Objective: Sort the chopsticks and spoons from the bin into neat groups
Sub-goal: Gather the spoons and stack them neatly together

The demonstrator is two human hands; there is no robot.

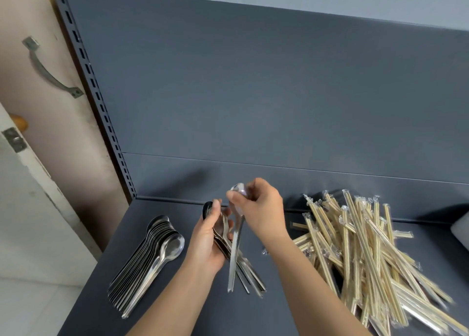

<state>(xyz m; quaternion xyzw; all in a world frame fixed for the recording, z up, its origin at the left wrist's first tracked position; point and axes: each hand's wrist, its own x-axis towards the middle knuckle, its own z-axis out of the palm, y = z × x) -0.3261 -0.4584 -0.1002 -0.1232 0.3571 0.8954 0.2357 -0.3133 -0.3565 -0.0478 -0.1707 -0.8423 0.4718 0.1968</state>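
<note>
This looks like a shop or its stockroom. The work surface is a dark grey metal shelf (177, 297) of the kind used for shop display, with a tall matching back panel (253, 82) and, at its left edge, a steel upright (101, 107) punched with a row of slots for shelf brackets. Goods lie on it in bulk: a long nested row of identical steel spoons (149, 257) and a large heap of chopsticks (368, 259), each pair sealed in clear plastic. Left of the shelving stands a worn, pale door (38, 94) with a metal pull handle (50, 68).
</note>
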